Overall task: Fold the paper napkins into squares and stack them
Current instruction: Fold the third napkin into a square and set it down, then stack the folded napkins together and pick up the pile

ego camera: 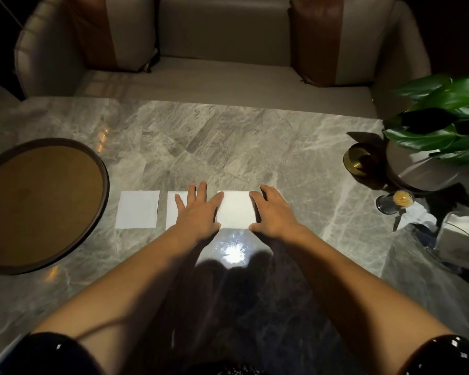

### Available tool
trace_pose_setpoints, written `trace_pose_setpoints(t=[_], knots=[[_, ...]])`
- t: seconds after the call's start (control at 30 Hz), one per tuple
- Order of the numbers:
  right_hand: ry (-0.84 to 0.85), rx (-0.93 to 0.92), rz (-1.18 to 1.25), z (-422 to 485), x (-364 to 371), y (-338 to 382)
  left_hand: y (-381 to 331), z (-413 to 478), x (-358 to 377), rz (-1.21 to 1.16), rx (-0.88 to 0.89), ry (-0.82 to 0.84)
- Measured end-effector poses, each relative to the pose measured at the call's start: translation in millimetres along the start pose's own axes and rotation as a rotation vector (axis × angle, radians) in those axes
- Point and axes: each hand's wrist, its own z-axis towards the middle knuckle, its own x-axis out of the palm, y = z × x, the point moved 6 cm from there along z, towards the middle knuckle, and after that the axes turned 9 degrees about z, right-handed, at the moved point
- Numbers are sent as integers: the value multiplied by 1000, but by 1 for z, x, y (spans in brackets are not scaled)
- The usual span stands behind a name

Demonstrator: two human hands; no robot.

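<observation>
Three white folded napkins lie in a row on the grey marble table [228, 147]. The left napkin [137, 209] lies alone, untouched. My left hand [198, 209] rests flat with spread fingers, covering most of the middle napkin [172, 209] and touching the left edge of the right napkin [236, 209]. My right hand [272, 211] presses on the right edge of that right napkin, fingers curled over its border. Neither hand lifts anything.
A round brown tray [38, 204] with a dark rim sits at the left. At the right stand a potted plant [439, 136], a gold-lined dark cup [359, 159], a small glass [394, 203] and a tissue holder [460, 239]. A beige sofa [222, 50] lies beyond the table.
</observation>
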Motion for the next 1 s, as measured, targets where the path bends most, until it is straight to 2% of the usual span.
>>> trace_pose_setpoints(t=[0.13,0.23,0.3,0.43,0.6,0.67,0.8,0.9,1.0], knots=[[-149,64,143,2,-12,3,-15,-17,-9,-103,13,-216],[-222,129,132,14,-21,4,-27,-31,-9,-160,136,-321],[-186,150,126,25,-23,7,-33,-37,-2,-189,172,-284],[-68,139,63,44,-17,13,-33,-40,18,-232,130,-162],[-53,140,79,48,-10,15,-28,-36,20,-320,111,-180],[-95,139,193,42,-6,16,-27,-36,21,-331,114,-180],[-249,235,640,23,5,6,-28,-37,24,-367,105,-180],[-313,293,643,15,13,-1,-29,-39,22,-442,75,-152],[-354,294,650,11,7,2,-22,-41,9,-667,22,-177]])
